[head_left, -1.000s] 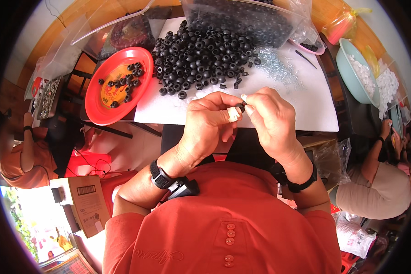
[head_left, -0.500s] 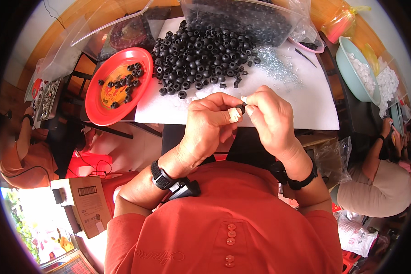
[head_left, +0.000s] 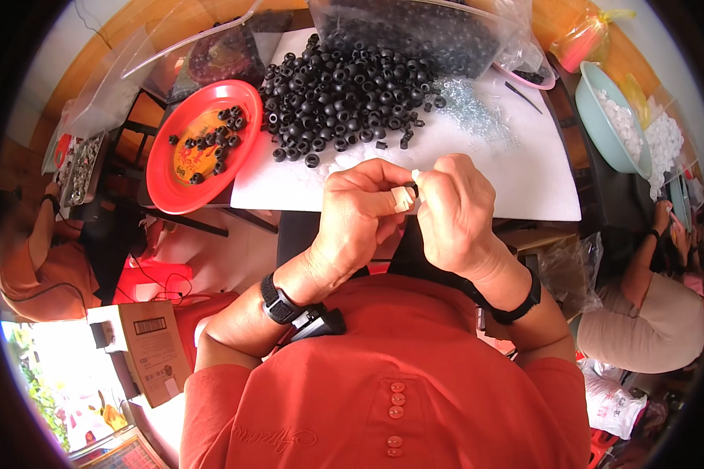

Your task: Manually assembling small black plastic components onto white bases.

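Over the front edge of the white foam sheet (head_left: 524,191), my two hands meet. My left hand (head_left: 352,205) is closed, pinching a small black round part (head_left: 413,187) between thumb and fingers; its thumb has a white covering. Pressed against the part's other side, my right hand (head_left: 457,223) is closed with fingers curled, and a white covering shows at a fingertip. What the right fingers grip is hidden. Beyond my hands lies a heap of black hollow beads (head_left: 344,102), with a spread of tiny clear pieces (head_left: 477,113) beside it.
A red plate (head_left: 160,176) with several black beads stands at left. Behind the heap is a clear plastic bin (head_left: 414,35). To the right, a pale green basin (head_left: 590,102) holds white pieces. Other people sit at both sides; a cardboard box (head_left: 152,352) stands lower left.
My right hand has rolled over at the black part, its fingers curling in and its knuckles turning up. My left hand holds almost the same place.
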Tool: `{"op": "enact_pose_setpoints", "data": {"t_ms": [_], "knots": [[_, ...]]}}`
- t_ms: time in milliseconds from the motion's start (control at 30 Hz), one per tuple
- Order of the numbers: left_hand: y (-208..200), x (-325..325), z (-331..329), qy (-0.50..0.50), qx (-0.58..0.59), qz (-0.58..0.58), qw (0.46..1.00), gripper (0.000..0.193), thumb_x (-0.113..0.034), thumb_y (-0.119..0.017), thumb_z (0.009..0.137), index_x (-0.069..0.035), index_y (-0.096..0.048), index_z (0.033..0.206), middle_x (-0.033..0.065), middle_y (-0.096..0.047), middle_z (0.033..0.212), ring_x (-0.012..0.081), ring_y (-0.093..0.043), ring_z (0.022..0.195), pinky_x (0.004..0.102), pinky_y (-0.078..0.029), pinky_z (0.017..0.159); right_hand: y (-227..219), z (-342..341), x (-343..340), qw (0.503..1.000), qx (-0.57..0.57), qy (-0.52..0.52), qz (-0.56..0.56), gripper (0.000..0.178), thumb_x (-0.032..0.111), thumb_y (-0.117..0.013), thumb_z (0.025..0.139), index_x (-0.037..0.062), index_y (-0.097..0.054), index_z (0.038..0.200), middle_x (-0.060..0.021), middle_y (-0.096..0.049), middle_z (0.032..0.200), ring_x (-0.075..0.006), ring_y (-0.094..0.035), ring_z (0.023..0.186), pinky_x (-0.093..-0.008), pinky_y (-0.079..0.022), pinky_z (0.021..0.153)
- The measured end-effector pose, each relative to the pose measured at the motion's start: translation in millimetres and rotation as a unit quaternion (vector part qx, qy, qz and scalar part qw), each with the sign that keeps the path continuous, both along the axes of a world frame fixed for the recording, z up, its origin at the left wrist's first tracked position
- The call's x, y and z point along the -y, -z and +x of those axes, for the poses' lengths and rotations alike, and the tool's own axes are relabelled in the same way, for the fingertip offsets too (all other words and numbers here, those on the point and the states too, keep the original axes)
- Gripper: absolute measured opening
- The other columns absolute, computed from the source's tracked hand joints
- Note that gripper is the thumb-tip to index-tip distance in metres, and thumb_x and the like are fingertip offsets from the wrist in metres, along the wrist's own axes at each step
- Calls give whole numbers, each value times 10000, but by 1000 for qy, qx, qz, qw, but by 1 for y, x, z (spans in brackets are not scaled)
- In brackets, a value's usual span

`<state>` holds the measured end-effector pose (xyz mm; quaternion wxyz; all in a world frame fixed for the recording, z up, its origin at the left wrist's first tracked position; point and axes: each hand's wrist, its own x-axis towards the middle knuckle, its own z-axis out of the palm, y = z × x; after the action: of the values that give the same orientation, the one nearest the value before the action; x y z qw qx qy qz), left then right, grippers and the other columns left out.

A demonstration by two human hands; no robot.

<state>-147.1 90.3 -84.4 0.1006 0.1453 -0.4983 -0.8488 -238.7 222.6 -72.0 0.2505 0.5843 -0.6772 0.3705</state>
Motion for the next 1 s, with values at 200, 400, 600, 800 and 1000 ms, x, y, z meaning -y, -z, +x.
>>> {"op": "enact_pose_setpoints", "data": {"t_ms": [200,400,600,800,1000], "knots": [[3,2,-1,14,-32,34,999,116,15,-664,885,47,-637,994,94,-673,781,112,-589,578,221,-456,499,8,-2,-8,994,93,-54,-7,291,-18,-672,712,7,-572,985,-111,-501,786,-284,-524,665,-396,-418,550],[3,1,-2,20,-54,15,998,153,7,-656,903,65,-652,1045,120,-704,960,159,-662,846,266,-536,792,28,5,8,996,48,50,-53,300,-20,-668,675,30,-550,946,-107,-503,780,-288,-521,638,-398,-416,536],[-12,5,-3,79,35,-45,995,178,-69,-633,946,74,-660,1049,114,-693,906,154,-646,699,262,-530,590,23,-7,3,994,38,55,-88,313,-17,-678,660,25,-550,942,-104,-517,759,-283,-537,621,-397,-431,518],[-4,6,-3,81,7,-86,993,165,-111,-658,932,49,-687,960,93,-651,701,88,-537,499,213,-400,452,16,-7,-5,995,95,4,-20,288,-6,-697,658,40,-538,893,-92,-543,752,-279,-572,624,-379,-455,520],[-4,8,2,79,9,-79,994,123,-78,-655,906,42,-685,914,81,-649,690,81,-528,496,202,-358,421,17,-1,0,991,121,-36,-50,247,7,-699,664,58,-490,784,-77,-519,688,-285,-552,563,-398,-426,465]]}}
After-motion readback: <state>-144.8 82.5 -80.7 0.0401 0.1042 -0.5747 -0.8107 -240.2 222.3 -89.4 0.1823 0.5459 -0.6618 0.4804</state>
